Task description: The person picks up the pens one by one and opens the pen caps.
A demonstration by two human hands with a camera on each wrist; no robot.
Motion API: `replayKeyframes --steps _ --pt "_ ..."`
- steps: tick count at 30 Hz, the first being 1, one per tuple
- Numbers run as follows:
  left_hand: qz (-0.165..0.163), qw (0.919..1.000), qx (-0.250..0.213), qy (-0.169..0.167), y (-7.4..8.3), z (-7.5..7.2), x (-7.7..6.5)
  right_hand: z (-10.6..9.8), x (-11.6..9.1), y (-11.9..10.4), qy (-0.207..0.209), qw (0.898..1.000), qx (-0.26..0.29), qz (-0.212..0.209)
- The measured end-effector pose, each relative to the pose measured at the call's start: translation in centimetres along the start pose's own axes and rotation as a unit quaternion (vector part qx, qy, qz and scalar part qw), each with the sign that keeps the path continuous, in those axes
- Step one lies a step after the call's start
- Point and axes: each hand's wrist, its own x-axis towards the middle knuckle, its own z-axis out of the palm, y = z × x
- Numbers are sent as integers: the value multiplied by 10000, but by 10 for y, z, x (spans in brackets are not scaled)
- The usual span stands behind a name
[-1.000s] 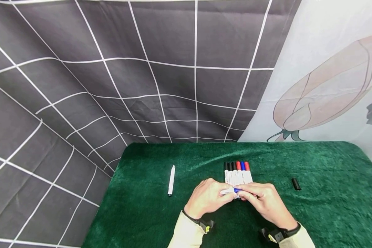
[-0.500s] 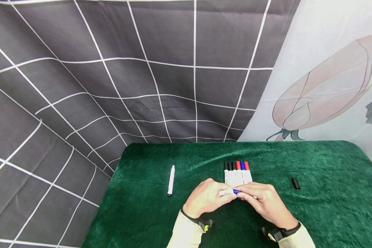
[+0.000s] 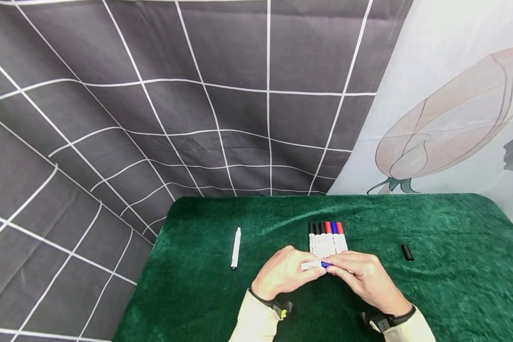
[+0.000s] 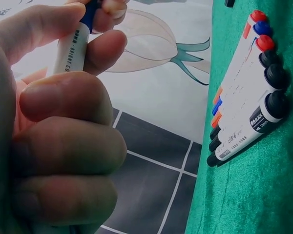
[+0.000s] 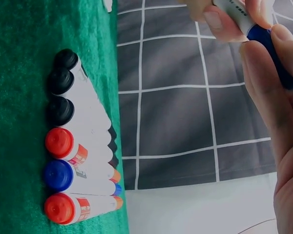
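A white marker (image 4: 72, 51) is held sideways between the two hands, above a row of markers. My left hand (image 3: 284, 271) grips its white barrel with thumb and fingers. With thumb and fingertips my right hand (image 3: 365, 275) pinches the blue cap (image 5: 269, 46), which sits against the end of the barrel. Below and beyond lies the row of capped markers (image 3: 327, 243), side by side, with black, red and blue caps; the hands cover its near end in the head view.
An uncapped white marker (image 3: 236, 248) lies on the green cloth (image 3: 188, 294) to the left. A loose black cap (image 3: 407, 252) lies to the right. Behind the table hang a dark gridded curtain (image 3: 239, 109) and a pale one (image 3: 449, 118) with a flower print.
Both hands stay almost in place. The blue cap and the marker barrel have shifted very slightly between the fingers; the things on the cloth have not moved.
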Motion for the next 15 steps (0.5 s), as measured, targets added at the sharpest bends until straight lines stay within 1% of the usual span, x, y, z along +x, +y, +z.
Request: replayKeyframes --steps 8,15 --pt "-53 10000 40 -38 0 1 0 0 0 1 -43 10000 1 -28" --pt "-20 9999 83 -82 -1 0 0 1 0 1 -15 9999 10 -115"
